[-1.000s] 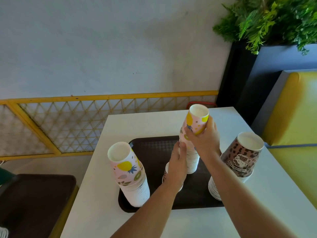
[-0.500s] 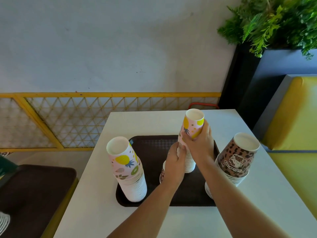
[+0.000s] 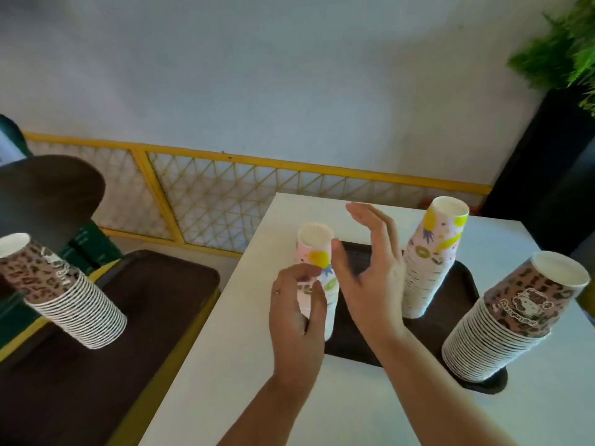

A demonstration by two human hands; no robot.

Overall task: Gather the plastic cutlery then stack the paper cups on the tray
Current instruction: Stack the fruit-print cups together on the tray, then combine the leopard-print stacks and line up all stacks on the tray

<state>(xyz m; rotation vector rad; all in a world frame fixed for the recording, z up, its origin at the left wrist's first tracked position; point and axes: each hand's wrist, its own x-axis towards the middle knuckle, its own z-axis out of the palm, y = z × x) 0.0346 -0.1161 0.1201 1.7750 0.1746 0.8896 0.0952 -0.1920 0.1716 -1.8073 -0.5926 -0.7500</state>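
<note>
- Head view: a dark brown plastic tray (image 3: 463, 278) lies on a white rectangular table (image 3: 322, 397), carrying three upturned stacks of paper cups.
- The left hand (image 3: 297, 313) curls its fingers at the near-left pink fruit-print cup stack (image 3: 317, 252); whether it grips cannot be told.
- The right hand (image 3: 367, 272) hovers with fingers straight and spread, between that stack and the taller pink fruit-print cup stack (image 3: 431, 262).
- A brown leopard-print cup stack (image 3: 512, 320) stands at the tray's right end.
- Another leopard-print cup stack (image 3: 64, 294) sits on a second dark tray (image 3: 154, 300), well apart to the left.
</note>
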